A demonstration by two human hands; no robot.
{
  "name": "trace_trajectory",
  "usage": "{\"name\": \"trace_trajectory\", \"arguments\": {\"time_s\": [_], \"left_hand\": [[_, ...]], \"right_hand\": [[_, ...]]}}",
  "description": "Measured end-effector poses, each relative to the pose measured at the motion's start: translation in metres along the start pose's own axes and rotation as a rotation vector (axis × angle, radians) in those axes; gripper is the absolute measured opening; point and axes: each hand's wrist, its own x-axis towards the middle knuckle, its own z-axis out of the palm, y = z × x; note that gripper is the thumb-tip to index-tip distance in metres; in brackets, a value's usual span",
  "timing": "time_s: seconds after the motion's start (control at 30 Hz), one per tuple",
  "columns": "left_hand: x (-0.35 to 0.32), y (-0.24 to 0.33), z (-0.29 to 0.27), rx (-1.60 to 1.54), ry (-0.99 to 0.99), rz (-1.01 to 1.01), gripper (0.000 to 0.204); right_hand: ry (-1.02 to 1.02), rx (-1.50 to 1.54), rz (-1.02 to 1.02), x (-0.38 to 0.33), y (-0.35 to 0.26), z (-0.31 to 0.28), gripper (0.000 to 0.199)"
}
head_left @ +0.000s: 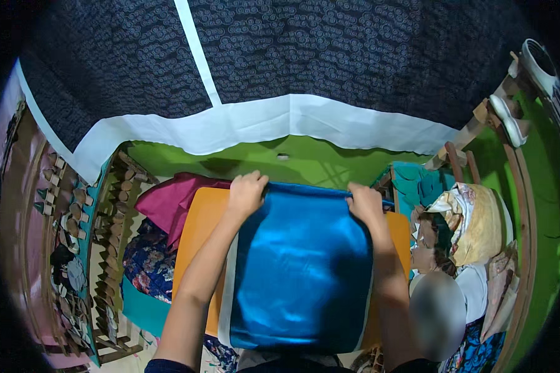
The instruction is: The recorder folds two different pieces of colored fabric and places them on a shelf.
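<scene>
Lying on an orange flat board [200, 219], a shiny blue satin cloth [300, 273] is pinched. Its far edge is grasped in the grip of the left hand [247, 194] and right hand [364, 202].

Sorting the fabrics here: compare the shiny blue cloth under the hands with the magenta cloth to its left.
The blue satin cloth lies spread flat on the orange board; the magenta cloth sits bunched beside the board. The blue one is glossy, the magenta one duller. The left hand and right hand grip the blue cloth's far edge; nothing touches the magenta one. Both are plain, unpatterned fabrics.
</scene>
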Motion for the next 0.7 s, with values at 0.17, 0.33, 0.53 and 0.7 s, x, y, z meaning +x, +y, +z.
{"name": "trace_trajectory", "arguments": {"time_s": [0.17, 0.33, 0.53, 0.7], "left_hand": [[0.018, 0.012, -0.049, 0.03, 0.224, 0.005, 0.024], [-0.026, 0.021, -0.067, 0.006, 0.045, 0.099, 0.024], [-0.125, 0.031, -0.034, -0.138, -0.171, 0.195, 0.027], [-0.178, 0.044, -0.008, -0.147, -0.262, 0.212, 0.03]], "right_hand": [[0.395, -0.102, -0.055, -0.004, -0.014, -0.046, 0.019], [0.374, -0.037, -0.131, -0.057, -0.029, -0.042, 0.025], [0.227, -0.113, -0.262, -0.14, -0.049, 0.011, 0.048], [0.162, -0.179, -0.213, -0.194, -0.05, 0.057, 0.048]]}}
